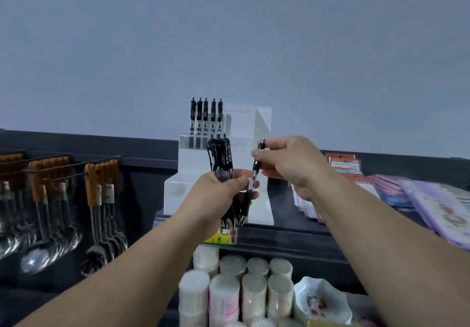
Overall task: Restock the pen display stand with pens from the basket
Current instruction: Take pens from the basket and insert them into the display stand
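Grey wall fills the upper half of your view, above a dark shelf. At the left, spoons hang on hooks; at the right lie notebooks; round tubs stand below.

At the middle of the shelf sits the white stand, with five pens upright at the left end of its top row.

Your left hand is in front of the stand, fingers curled round a bundle of black pens, clip ends up, tips poking out below the palm.

Your right hand is just beside it. Its thumb and forefinger pinch a single pen near the top, and the lower barrel crosses your left fingertips beside the bundle.
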